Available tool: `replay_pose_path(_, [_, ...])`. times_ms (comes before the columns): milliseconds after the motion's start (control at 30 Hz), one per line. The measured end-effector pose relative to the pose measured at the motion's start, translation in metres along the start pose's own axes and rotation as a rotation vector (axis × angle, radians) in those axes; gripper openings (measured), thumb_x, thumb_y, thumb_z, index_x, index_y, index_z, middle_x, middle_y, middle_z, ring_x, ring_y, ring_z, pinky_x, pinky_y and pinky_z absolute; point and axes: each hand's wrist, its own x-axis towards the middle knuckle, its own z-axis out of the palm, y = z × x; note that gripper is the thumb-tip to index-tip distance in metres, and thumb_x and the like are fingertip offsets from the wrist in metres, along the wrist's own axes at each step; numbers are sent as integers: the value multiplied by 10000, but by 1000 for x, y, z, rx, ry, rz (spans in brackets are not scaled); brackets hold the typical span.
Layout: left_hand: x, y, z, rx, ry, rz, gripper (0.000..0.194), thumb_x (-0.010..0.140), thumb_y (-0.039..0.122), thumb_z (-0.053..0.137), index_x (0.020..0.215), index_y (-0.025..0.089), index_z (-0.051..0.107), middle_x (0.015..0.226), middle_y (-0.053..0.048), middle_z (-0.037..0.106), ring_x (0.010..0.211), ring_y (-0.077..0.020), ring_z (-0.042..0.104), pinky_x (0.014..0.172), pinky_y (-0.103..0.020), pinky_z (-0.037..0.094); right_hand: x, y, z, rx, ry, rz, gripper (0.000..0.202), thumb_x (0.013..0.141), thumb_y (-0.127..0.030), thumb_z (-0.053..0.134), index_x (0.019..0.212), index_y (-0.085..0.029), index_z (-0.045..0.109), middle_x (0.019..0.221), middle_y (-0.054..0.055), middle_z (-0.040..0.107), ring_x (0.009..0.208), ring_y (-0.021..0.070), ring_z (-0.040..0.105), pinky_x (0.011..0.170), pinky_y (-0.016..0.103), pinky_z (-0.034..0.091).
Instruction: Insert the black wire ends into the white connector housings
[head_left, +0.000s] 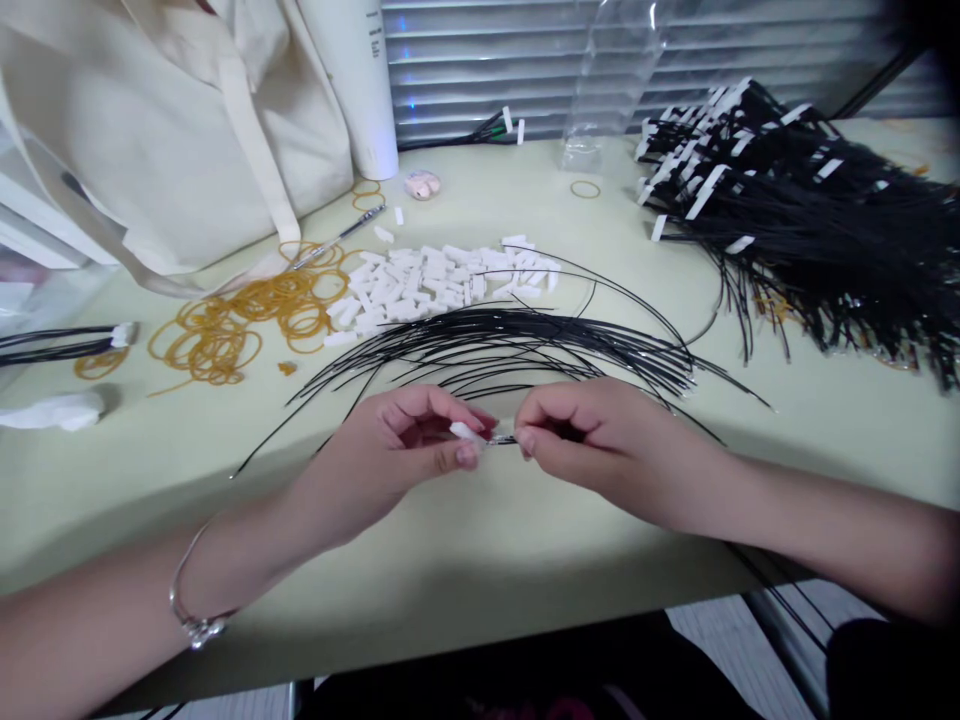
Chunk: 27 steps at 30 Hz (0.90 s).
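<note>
Between thumb and fingers, my left hand (409, 435) pinches a small white plastic connector housing (466, 432). My right hand (592, 430) is closed on black wires (507, 440), whose metal-tipped ends meet or nearly meet the housing's right side; whether any tip is inside it I cannot tell. The wires run under the right forearm and hang past the table's front edge. Just beyond both hands lies a loose bundle of black wires (517, 328). Behind that bundle is a pile of white connector housings (420, 285).
Yellow rubber bands (247, 315) and a pen (337, 240) lie at left near a cloth bag (202, 130) and white bottle (352, 90). A large heap of finished-looking black cables (817, 220) fills the right back. A clear plastic bag (600, 100) stands by the blinds.
</note>
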Motion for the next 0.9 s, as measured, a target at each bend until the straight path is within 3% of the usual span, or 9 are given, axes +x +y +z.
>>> replay_pose_path(167, [-1,0,1,78,52,14,173,704,211,738,790,148,601,707,24,594,644,-59,545,585,-151,447,0,1,0,16,-23,11,225,834,-322,470,698,-155,536,546,-48,385,479,17,298,414,137,228])
replay_pose_path(333, [-2,0,1,83,26,54,225,788,226,658,1006,179,633,762,13,635,679,-81,608,683,-200,498,2,4,0,50,-55,3,271,856,-378,447,725,-156,531,557,-51,355,487,19,279,424,143,223])
replay_pose_path(533, [-1,2,2,-69,22,-14,122,812,248,638,846,141,591,730,2,666,690,-85,635,694,-195,516,4,7,2,32,-29,-1,262,859,-362,445,722,-155,528,566,-49,355,500,22,282,444,149,239])
replay_pose_path(700, [-6,3,8,-253,-62,-19,140,863,237,570,847,160,453,819,-37,692,783,-155,680,741,-306,555,3,7,5,15,31,-65,255,864,-349,449,722,-157,540,562,-47,368,508,26,286,454,157,235])
replay_pose_path(900, [-11,0,12,-229,-134,-26,177,894,220,520,1048,165,452,872,-59,692,851,-141,666,783,-299,555,2,4,7,-15,71,-84,258,860,-333,456,700,-161,561,562,-46,424,514,20,324,466,151,256])
